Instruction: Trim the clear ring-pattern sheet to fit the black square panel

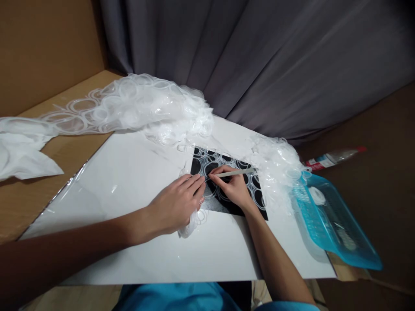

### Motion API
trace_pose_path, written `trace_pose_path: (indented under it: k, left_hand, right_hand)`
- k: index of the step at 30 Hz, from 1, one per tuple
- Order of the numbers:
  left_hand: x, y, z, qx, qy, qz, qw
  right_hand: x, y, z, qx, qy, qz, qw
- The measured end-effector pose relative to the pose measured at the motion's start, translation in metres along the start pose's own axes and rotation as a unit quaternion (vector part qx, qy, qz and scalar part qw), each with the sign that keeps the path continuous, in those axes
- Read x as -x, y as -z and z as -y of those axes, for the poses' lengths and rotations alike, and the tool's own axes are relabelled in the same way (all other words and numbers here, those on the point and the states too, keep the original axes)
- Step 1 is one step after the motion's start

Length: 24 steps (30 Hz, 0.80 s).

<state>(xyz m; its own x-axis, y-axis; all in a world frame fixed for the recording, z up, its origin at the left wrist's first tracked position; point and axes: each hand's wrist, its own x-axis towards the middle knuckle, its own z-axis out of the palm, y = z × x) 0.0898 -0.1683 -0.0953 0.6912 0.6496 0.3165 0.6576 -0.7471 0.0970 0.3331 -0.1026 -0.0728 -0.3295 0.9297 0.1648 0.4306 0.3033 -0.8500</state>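
Observation:
A black sheet [223,207] bearing white ring patterns lies on the white board. My left hand [181,201] rests palm down at its left edge, fingers stretched flat, fingertips close to the right hand's. Partly under that palm is a coil of thin white strip [188,230]; whether the hand grips it is hidden. My right hand [231,185] pinches a thin pale stick-like tool [238,172] above the rings, its tip near the left fingertips. The tool's exact kind cannot be made out.
A long heap of translucent white ringed material [139,103] lies behind and left, with another pile [275,160] at right. Beyond that stand a blue plastic basket [343,220] and a bottle with a red cap [333,159]. A grey curtain [243,56] hangs behind the white board [136,181].

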Motion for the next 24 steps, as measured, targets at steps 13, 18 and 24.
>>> trace_pose_path:
  k: [13,18,24]
  left_hand:
    - [0.0002,-0.0006,-0.0005,0.023,0.003,-0.007,1.000]
    - [0.0004,-0.0013,0.0002,0.025,0.003,-0.006,1.000]
    - [0.0008,-0.0012,-0.0001,0.011,0.003,-0.010,1.000]
  right_hand:
    - [0.0015,-0.0024,0.0019,0.012,0.027,0.003,1.000]
    - [0.0027,-0.0032,0.0003,-0.025,0.010,-0.011,1.000]
    - [0.0021,-0.0035,-0.0019,-0.004,0.011,-0.004,1.000]
